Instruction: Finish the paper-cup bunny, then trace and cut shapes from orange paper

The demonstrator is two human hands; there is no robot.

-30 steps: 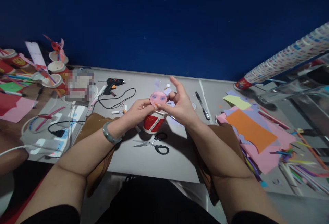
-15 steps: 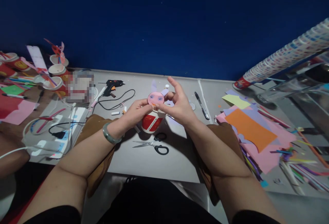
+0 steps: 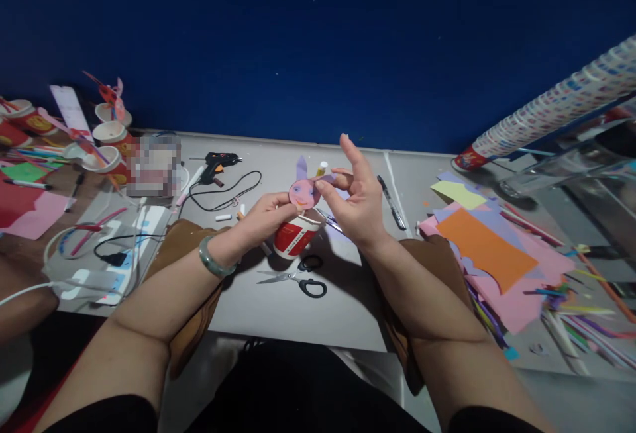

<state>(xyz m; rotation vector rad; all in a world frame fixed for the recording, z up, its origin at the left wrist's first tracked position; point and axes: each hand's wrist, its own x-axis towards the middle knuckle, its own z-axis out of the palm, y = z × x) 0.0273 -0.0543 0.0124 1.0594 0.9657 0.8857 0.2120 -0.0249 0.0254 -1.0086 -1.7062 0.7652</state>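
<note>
A round pink paper face [image 3: 303, 194] with drawn blue eyes, an orange mouth and purple ears is held upright over a red and white paper cup [image 3: 295, 240]. My left hand [image 3: 265, 220] pinches the face along its lower left edge. On the other side, my right hand [image 3: 358, 206] has thumb and fingers closed on the face's right edge by the ear, with the index finger pointing up. The cup stands tilted just beneath, its rim partly covered by my left hand. Black-handled scissors [image 3: 312, 287] lie in front of the cup.
A glue gun [image 3: 220, 168] with a looped black cord lies at the back left. Behind my right hand rests a black marker [image 3: 391, 202]. Coloured paper sheets [image 3: 484, 247] and a long stack of cups [image 3: 551, 105] are rightward; a power strip [image 3: 112, 277] is leftward.
My right hand has shifted up and right, from the lower part of the face to its right edge. The face now turns slightly, showing its orange mouth and upright ear.
</note>
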